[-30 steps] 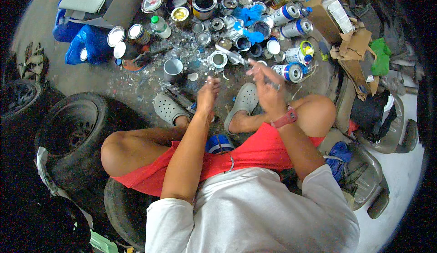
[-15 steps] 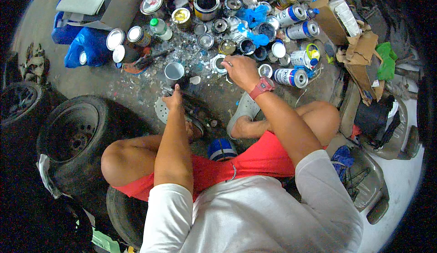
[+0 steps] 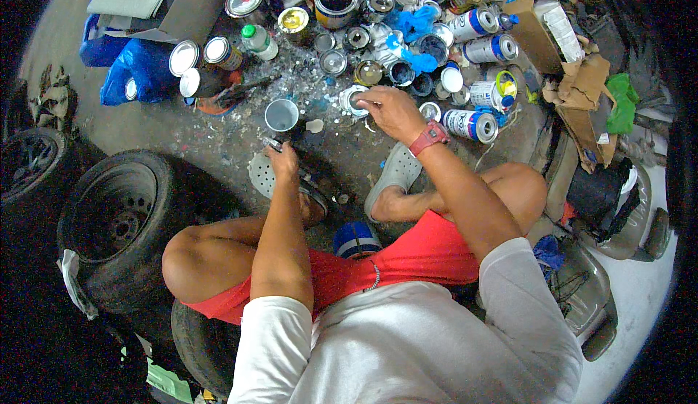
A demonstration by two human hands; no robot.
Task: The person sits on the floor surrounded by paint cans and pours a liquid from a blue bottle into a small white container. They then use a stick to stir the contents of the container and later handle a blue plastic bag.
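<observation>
My left hand [image 3: 283,160] is closed around a thin object with a dark, metallic end [image 3: 275,144], mostly hidden by the fingers. Just beyond it stands a cup [image 3: 281,116], grey inside, upright on the paint-spattered floor. My right hand [image 3: 395,113], with a red watch [image 3: 429,138] on its wrist, has its fingers drawn together at the rim of a small white-rimmed paint can [image 3: 350,103]. What those fingertips hold, if anything, is hidden. A pale flat scrap [image 3: 314,126] lies right of the cup.
Beyond my hands crowd several paint cans [image 3: 335,3] and a green-capped bottle [image 3: 259,41]. White-and-blue cans [image 3: 470,125] lie toward the right, near torn cardboard [image 3: 584,99]. Tyres [image 3: 116,219] stand at left. A blue container [image 3: 356,239] sits between my legs.
The scene has shifted slightly rightward in view. My right hand stays at the small can with its fingers slightly rearranged; my left hand keeps its hold near the cup.
</observation>
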